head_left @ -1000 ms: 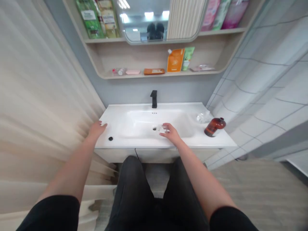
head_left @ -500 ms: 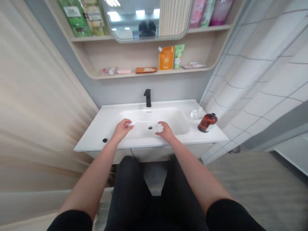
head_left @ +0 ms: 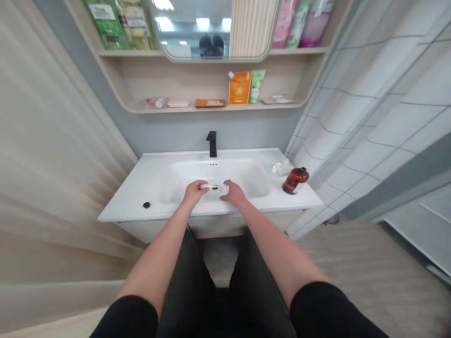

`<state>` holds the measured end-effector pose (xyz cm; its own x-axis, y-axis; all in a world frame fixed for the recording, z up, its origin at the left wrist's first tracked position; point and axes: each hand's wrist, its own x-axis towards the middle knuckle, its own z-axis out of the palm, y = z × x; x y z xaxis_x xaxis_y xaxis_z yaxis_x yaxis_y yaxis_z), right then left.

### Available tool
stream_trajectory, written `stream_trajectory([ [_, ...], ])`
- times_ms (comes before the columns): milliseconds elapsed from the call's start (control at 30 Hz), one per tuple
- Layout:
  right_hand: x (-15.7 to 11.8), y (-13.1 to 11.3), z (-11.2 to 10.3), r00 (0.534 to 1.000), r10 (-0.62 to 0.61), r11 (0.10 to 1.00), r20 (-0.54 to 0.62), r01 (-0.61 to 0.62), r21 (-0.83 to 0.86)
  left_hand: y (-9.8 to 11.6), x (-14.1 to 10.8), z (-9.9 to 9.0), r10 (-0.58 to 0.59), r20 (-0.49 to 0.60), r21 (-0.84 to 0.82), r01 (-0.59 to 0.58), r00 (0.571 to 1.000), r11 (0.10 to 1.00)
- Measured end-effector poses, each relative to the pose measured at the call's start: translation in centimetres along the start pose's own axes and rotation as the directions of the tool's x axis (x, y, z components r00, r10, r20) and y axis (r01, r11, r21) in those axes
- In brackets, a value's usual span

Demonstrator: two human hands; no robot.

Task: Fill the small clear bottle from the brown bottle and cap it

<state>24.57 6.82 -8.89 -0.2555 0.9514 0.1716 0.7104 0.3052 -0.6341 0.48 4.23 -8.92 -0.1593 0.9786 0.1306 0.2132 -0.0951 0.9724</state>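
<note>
Above the front of the white sink [head_left: 169,176], my left hand [head_left: 193,193] pinches a thin, whitish stick-like piece [head_left: 207,186] that points to the right. My right hand [head_left: 234,194] is closed around a small clear container [head_left: 223,189], tilted toward the left hand. The piece's right end reaches the container's near side; whether it goes inside is too small to tell. Behind the two hands stands the black faucet [head_left: 212,143], and the dark drain [head_left: 214,188] shows between them.
On the counter's right lies an uncapped amber bottle [head_left: 295,180], tilted, beside crumpled clear plastic [head_left: 281,168]. A black round cap [head_left: 146,205] sits at the left. The shelf [head_left: 123,107] above holds an orange pouch [head_left: 240,88] and a green tube [head_left: 257,86].
My left hand has moved right with the thin piece, bringing it up to the clear container. My right hand stays over the basin, still holding the container. The view has shifted slightly.
</note>
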Motion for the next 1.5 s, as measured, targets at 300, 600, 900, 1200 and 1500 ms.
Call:
stream_trajectory([
  [300, 0.2, -0.4, 0.1, 0.999, -0.035, 0.999, -0.001, 0.035, -0.021, 0.1, 0.1, 0.3, 0.052, 0.046, 0.202, -0.061, 0.998, 0.978],
  [600, -0.3, -1.4, 0.1, 0.973, -0.230, 0.971, 0.026, 0.231, -0.057, 0.5, -0.1, 1.3, 0.015, 0.142, 0.218, -0.046, 0.990, 0.975],
  [900, 0.0, -1.3, 0.2, 0.956, -0.290, 0.954, 0.047, 0.292, -0.061, 1.9, -0.7, 1.6, 0.143, 0.235, 0.326, -0.216, 0.961, 0.920],
  [1200, 0.2, -1.0, 0.5, 0.946, -0.324, 0.945, 0.022, 0.325, -0.035, 1.5, -0.5, 1.6, 0.083, 0.192, 0.363, -0.150, 0.978, 0.920],
  [1500, 0.0, -1.1, 0.4, 0.951, -0.307, 0.951, 0.022, 0.308, -0.019, 2.0, -0.9, 1.4, 0.104, 0.170, 0.326, -0.155, 0.980, 0.933],
])
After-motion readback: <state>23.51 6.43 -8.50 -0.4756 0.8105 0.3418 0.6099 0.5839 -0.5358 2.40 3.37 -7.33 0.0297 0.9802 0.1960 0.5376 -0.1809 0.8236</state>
